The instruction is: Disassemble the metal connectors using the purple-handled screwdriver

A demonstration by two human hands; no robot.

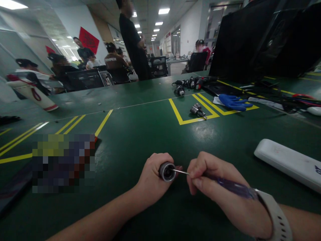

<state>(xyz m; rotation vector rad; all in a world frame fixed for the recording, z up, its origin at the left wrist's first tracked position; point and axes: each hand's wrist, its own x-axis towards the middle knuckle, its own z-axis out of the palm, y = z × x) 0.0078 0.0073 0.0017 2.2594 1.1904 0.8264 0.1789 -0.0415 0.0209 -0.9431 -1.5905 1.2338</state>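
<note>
My left hand (152,175) is closed around a dark metal cylindrical part (163,172), whose round open end is turned toward me. Between the fingers of my right hand (220,190) is a screwdriver (233,187) with a translucent purple handle. Its thin metal shaft points left, and the tip is at the mouth of the cylinder; how deep it reaches I cannot tell. A pale watch strap circles my right wrist. Farther up the table, a similar metal part (197,111) lies on a yellow tape outline.
On the green table (135,134) lie a blue glove (233,101), several metal parts (182,88), and a white case (288,160) at right. A blurred-out boxy object (62,164) lies left, a cream cylindrical bag (35,93) behind it. Black monitors stand at back right; people beyond.
</note>
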